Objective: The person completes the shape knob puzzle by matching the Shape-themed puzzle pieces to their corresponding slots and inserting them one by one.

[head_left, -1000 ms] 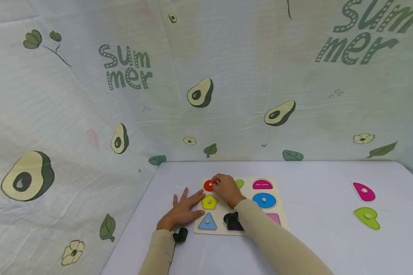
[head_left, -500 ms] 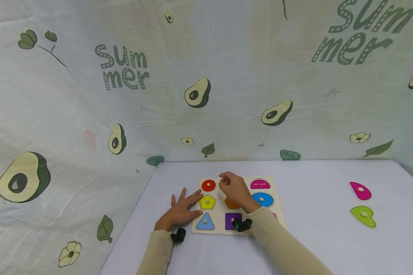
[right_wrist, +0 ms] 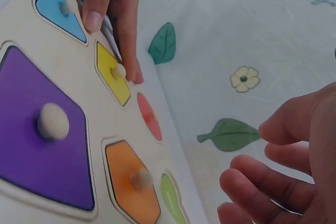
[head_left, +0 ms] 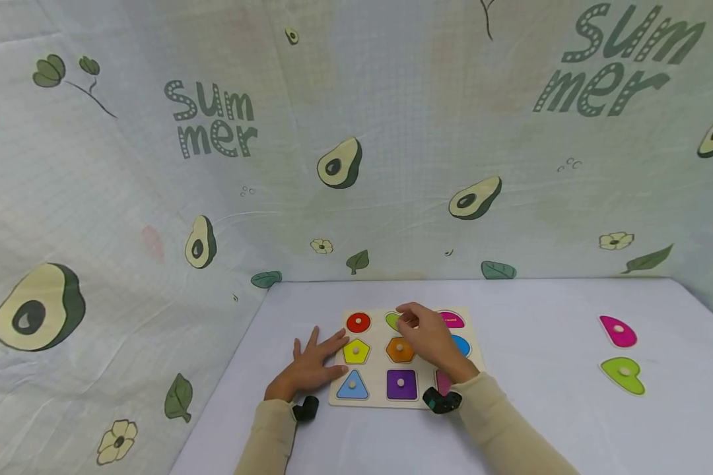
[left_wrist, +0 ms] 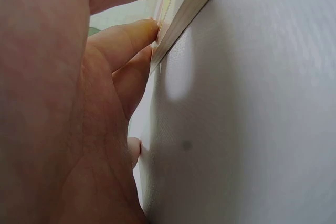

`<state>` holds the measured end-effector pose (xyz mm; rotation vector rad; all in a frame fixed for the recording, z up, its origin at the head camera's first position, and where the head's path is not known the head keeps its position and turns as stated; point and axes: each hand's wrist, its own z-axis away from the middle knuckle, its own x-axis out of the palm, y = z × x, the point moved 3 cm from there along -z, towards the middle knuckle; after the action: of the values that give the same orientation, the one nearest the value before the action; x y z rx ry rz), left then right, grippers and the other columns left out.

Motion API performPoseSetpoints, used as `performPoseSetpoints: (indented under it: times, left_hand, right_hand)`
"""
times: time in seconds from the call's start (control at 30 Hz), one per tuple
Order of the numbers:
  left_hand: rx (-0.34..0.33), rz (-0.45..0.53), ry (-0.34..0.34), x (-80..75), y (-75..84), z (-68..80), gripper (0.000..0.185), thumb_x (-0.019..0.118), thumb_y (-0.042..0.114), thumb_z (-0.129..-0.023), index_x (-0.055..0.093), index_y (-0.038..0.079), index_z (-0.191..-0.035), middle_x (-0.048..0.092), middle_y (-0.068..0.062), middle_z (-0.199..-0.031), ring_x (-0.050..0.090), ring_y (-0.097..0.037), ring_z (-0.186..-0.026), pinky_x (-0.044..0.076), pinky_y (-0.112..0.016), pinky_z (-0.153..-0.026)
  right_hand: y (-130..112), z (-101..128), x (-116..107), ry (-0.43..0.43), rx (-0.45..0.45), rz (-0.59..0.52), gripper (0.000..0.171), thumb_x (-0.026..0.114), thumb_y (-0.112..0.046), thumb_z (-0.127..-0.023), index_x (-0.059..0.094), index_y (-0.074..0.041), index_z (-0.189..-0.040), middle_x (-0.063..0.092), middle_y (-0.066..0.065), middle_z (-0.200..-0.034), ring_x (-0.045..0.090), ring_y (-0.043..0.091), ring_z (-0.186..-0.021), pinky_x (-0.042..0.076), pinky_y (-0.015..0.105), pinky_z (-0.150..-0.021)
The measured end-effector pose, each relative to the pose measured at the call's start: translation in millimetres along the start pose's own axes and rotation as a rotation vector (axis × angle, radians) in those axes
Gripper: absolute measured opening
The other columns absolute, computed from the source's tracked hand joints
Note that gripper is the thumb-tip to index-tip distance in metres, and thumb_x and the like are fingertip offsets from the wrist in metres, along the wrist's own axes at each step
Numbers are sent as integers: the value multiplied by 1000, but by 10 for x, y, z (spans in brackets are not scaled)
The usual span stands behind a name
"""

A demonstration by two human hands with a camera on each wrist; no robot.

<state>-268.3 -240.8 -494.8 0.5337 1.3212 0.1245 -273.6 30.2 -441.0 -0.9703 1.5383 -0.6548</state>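
Note:
A wooden shape puzzle board (head_left: 375, 386) lies flat on the table. My left hand (head_left: 310, 364) rests with spread fingers along its left edge, by the yellow pentagon (head_left: 356, 351) and the light-blue triangle (head_left: 353, 385). My right hand (head_left: 430, 338) hovers over the upper middle of the board, fingers loosely bent and nothing between them, as the right wrist view shows. Under its fingertips is a light-green shape (right_wrist: 172, 198) with no knob showing. Knobbed pieces sit in the board: a red circle (head_left: 358, 322), an orange hexagon (head_left: 400, 349) and a purple square (head_left: 402, 384).
At the right of the table lie a magenta teardrop piece (head_left: 619, 331) and a green heart piece (head_left: 624, 375). A magenta half-round shape (head_left: 453, 319) and a blue oval (head_left: 461, 344) show partly behind the right hand. A printed cloth (head_left: 392, 218) hangs behind the table.
My right hand has let go of the red circle and moved right across the board, past the light-green shape. The left hand has stayed at the left edge.

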Motion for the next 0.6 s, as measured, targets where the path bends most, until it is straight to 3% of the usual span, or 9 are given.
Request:
performPoseSetpoints:
  times: [0.6]
  left_hand:
    - [-13, 9, -6, 11, 5, -5, 71, 66, 52, -88, 44, 32, -153, 31, 11, -162, -4, -39, -152, -14, -70, -111]
  right_hand:
    - [280, 237, -476, 41, -19, 84, 29, 65, -19, -97, 68, -7, -124, 69, 1, -101, 63, 21, -95, 56, 41, -86]
